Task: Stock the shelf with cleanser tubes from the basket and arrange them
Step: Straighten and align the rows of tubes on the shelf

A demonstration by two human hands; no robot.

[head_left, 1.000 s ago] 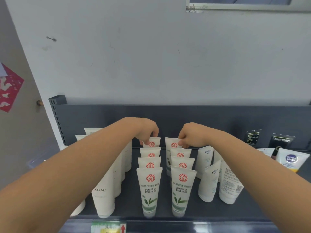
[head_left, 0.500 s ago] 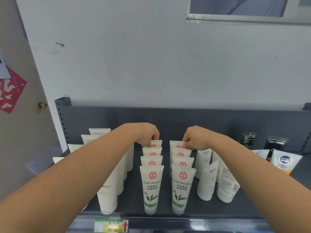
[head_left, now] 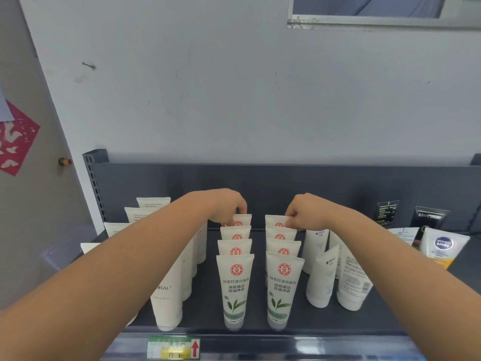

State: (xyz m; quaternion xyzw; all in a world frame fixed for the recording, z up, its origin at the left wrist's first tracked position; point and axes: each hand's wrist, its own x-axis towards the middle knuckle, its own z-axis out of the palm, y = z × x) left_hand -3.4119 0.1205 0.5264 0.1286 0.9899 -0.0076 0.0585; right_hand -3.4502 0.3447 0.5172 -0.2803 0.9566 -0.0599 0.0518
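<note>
Two rows of white cleanser tubes with red logos and green leaves stand upright on the dark shelf (head_left: 390, 316), several in each row; the front ones are the left front tube (head_left: 235, 290) and the right front tube (head_left: 282, 290). My left hand (head_left: 229, 207) pinches the top of the rearmost tube of the left row (head_left: 243, 220). My right hand (head_left: 303, 213) pinches the top of the rearmost tube of the right row (head_left: 276, 220). The basket is out of view.
Plain white tubes (head_left: 168, 303) line up on the left under my left forearm. More white tubes (head_left: 351, 285) stand to the right, then a tube with a blue logo (head_left: 442, 247) and dark packs (head_left: 430, 217) against the shelf's back panel (head_left: 286, 183). A price tag (head_left: 173, 348) sits on the front rail.
Both hands stay pinched on the rearmost tubes. The view has shifted slightly, so the shelf and hands sit a little lower and further right in the frame.
</note>
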